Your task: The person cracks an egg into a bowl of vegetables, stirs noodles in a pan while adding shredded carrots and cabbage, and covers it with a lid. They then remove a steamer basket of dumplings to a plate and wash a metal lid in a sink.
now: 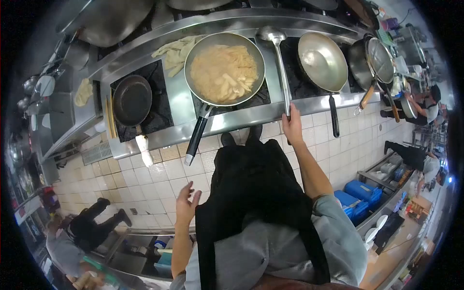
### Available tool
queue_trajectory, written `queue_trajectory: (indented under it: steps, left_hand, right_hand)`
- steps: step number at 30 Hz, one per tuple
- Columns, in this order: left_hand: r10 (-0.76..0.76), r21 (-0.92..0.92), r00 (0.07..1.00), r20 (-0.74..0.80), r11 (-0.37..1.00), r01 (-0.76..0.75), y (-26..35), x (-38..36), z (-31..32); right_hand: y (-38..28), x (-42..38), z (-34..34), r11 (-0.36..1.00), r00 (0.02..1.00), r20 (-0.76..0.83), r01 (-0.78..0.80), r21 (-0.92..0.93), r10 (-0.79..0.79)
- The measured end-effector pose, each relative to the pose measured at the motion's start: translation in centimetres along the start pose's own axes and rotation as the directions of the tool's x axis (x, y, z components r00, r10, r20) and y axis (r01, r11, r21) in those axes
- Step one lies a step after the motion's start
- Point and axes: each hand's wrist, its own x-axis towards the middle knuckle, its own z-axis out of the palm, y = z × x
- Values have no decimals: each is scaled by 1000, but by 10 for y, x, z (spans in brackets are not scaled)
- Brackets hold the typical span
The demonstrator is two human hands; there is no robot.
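Observation:
My right hand (pixel 293 126) is closed around the handle of a long metal ladle (pixel 281 67), whose bowl rests on the steel stove top between two burners. My left hand (pixel 186 203) hangs in the air below the stove's front edge, fingers apart and holding nothing. Nearest to it is the black handle of a large frying pan (pixel 225 38) on a burner. Inside that pan, pasta or noodles (pixel 224 67) lie in a light brown sauce, with pale pieces near the front.
A small black pan (pixel 133 100) stands left, a cloth (pixel 176 52) beside the large pan. To the right are an empty frying pan (pixel 323 62) and a strainer (pixel 381 60). Pan handles jut past the stove edge (pixel 251 115). Several people work around the kitchen.

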Motion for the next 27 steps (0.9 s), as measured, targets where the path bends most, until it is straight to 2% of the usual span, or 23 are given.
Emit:
queue_trajectory:
  steps: [1, 2, 3, 4, 7, 8, 10, 11, 12, 13, 14, 15, 16, 17, 18, 19, 20, 21, 23, 24, 26, 27]
  left_hand:
    - [-93, 37, 990, 102, 995, 90, 0, -4, 2]
    - [-99, 42, 991, 92, 995, 96, -12, -8, 3]
    - [-169, 58, 970, 178, 985, 161, -31, -13, 6]
    - [-236, 76, 937, 258, 972, 224, -40, -19, 6]
    - [-276, 147, 936, 218, 958, 248, -56, -42, 6]
    - [-285, 137, 941, 183, 955, 262, -65, -48, 8]
    - [-284, 119, 952, 116, 955, 271, -83, -62, 9]
    - [-282, 106, 958, 48, 955, 276, -86, -76, 9]
    - [-313, 132, 950, -6, 941, 311, -78, -85, 7]
    - [-355, 132, 934, -48, 924, 358, -68, -92, 3]
    - [-388, 101, 913, -125, 911, 400, -67, -100, 5]
    - [-398, 35, 893, -208, 910, 414, -62, -108, 6]
    - [-412, -29, 864, -290, 906, 422, -56, -115, 9]
    - [-445, -86, 831, -334, 892, 443, -46, -123, 13]
    - [-471, -136, 801, -368, 880, 455, -34, -133, 16]
    - [-448, -111, 779, -438, 887, 447, -24, -146, 25]
    - [-423, -79, 759, -495, 892, 445, -12, -162, 38]
    - [-486, -154, 676, -554, 858, 490, 3, -182, 52]
    - [-515, -242, 589, -622, 843, 481, 39, -227, 89]
    - [-564, -306, 504, -654, 807, 505, 57, -252, 118]
    - [-462, -350, 257, -849, 856, 381, 91, -299, 176]
    - [-498, -399, 174, -849, 822, 406, 111, -321, 207]
  right_hand:
    - [5, 8, 5, 1000, 1000, 2, 0, 9, 0]
    - [12, 16, 9, 998, 1000, 22, 15, -53, -14]
    - [16, 21, 12, 993, 999, 45, 32, -115, -27]
    - [12, 24, 12, 990, 995, 93, -16, -137, 28]
    - [18, 27, 11, 975, 991, 128, 74, -211, -48]
    - [19, 27, 9, 982, 988, 156, 34, -187, -4]
    - [2, 26, -3, 984, 984, 176, 68, -165, -38]
    - [24, 23, 0, 953, 964, 126, 255, -167, -236]
    - [15, 24, -8, 933, 941, 151, 324, -158, -302]
    - [3, 20, -14, 959, 955, 151, 271, -77, -257]
    - [-2, 19, -16, 944, 935, 135, 323, 60, -328]
    - [-21, 13, -21, 945, 931, 166, 318, 77, -326]
    - [-22, 9, -19, 951, 937, 259, 167, 261, -235]
    - [3, 15, -7, 933, 889, 343, 207, 293, -305]
    - [-14, 12, 1, 912, 846, 435, 133, 387, -308]
    - [-37, 4, 1, 894, 794, 528, 43, 447, -302]
    - [-37, 6, 12, 871, 685, 619, 47, 489, -385]
    - [-37, 6, 25, 853, 564, 692, 44, 519, -450]
    - [-52, -6, 48, 805, 350, 761, -33, 592, -546]
    - [-70, -15, 47, 792, 231, 769, 14, 611, -597]
    - [-90, -28, 58, 751, 8, 751, 52, 659, -660]
    - [-86, -27, 68, 746, -85, 752, 95, 660, -654]
